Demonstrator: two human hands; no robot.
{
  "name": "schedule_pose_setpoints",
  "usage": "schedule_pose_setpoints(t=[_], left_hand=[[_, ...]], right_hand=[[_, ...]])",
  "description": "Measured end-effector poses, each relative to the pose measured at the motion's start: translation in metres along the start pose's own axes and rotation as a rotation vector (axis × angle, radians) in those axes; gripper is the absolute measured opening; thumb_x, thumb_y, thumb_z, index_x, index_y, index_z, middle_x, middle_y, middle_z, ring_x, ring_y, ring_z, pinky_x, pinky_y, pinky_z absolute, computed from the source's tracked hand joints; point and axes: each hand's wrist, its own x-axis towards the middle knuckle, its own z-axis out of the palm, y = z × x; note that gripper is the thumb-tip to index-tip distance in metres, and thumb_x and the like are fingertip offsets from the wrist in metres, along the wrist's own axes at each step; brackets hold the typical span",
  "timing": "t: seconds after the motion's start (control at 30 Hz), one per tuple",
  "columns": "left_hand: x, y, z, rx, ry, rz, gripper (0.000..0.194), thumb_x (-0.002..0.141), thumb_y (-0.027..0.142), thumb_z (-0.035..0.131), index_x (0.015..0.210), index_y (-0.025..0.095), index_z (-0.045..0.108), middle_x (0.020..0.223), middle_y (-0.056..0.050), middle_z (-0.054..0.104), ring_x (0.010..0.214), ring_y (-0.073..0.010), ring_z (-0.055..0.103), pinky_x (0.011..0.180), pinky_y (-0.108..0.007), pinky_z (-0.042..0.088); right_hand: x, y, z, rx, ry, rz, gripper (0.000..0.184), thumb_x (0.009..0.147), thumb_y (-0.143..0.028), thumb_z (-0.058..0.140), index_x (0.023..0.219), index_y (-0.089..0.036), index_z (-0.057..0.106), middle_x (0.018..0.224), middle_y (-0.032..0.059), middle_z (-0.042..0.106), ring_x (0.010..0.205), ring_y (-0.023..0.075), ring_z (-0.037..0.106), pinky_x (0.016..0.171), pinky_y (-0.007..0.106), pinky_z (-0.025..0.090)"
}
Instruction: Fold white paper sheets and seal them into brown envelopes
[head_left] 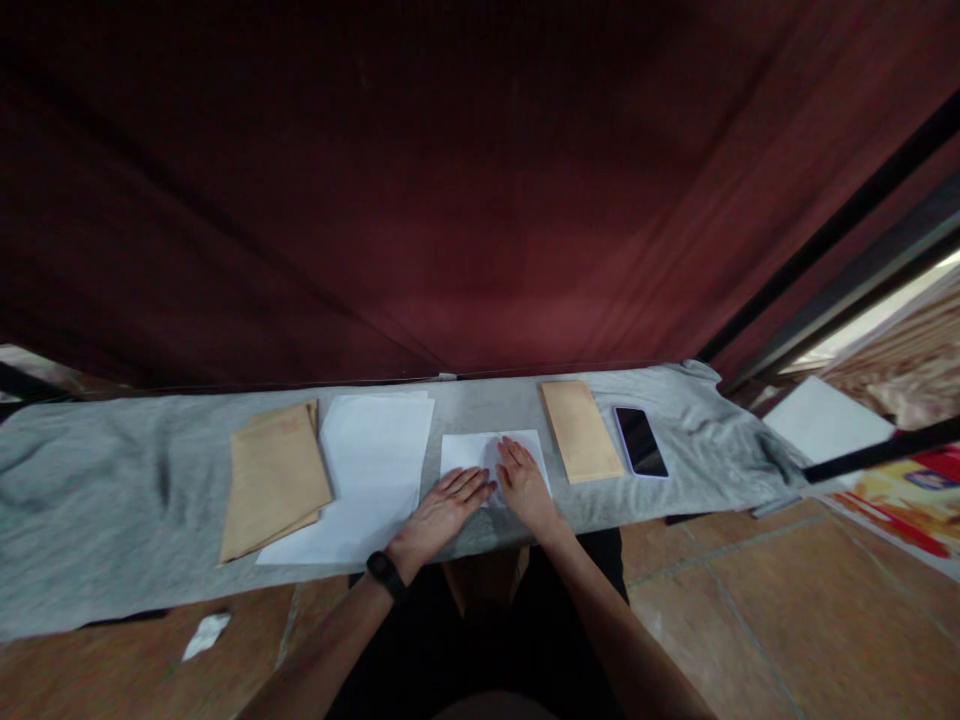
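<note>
A folded white sheet of paper lies on the grey cloth in front of me, partly covered by both palms. My left hand rests flat on its left part, fingers stretched out toward the right. On its right part lies my right hand, also flat, fingers pointing up and left. The fingertips of the two hands are close together near the paper's middle. Just left is a stack of larger white paper sheets, overlapped by brown envelopes. To the right of the folded sheet lies another brown envelope or small stack.
A phone with a dark screen lies right of the envelope. Grey cloth covers the long narrow surface, with a dark red panel rising behind. A white scrap is on the tiled floor; a printed box stands at right.
</note>
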Motion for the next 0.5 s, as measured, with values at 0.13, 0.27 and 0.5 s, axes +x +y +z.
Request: schedule_pose_setpoints(t=[0.13, 0.27, 0.5], left_hand=[[-0.002, 0.01, 0.003, -0.025, -0.001, -0.067, 0.06, 0.089, 0.001, 0.04, 0.144, 0.025, 0.046, 0.155, -0.005, 0.044, 0.145, -0.0166, 0.036, 0.122, -0.04, 0.025], [-0.004, 0.016, -0.002, -0.179, -0.01, -0.172, 0.064, 0.082, 0.005, 0.047, 0.144, 0.021, 0.047, 0.154, -0.007, 0.045, 0.144, -0.0178, 0.038, 0.121, -0.041, 0.029], [0.044, 0.037, 0.004, -0.296, 0.216, -0.443, 0.051, 0.1, 0.027, 0.036, 0.148, 0.013, 0.04, 0.155, -0.015, 0.042, 0.146, -0.0239, 0.035, 0.12, -0.049, 0.032]], right_hand=[[-0.001, -0.002, 0.012, -0.113, -0.007, 0.018, 0.047, 0.101, -0.025, 0.039, 0.144, -0.009, 0.05, 0.149, 0.0159, 0.049, 0.141, 0.0253, 0.042, 0.117, 0.045, 0.035], [-0.005, -0.003, 0.014, -0.202, -0.011, 0.015, 0.05, 0.103, -0.03, 0.037, 0.149, -0.011, 0.042, 0.154, 0.0135, 0.043, 0.144, 0.0252, 0.038, 0.119, 0.045, 0.028], [-0.009, -0.004, 0.012, -0.309, -0.113, 0.011, 0.056, 0.1, -0.025, 0.038, 0.155, -0.015, 0.032, 0.161, 0.0119, 0.029, 0.15, 0.0281, 0.024, 0.121, 0.048, 0.02]])
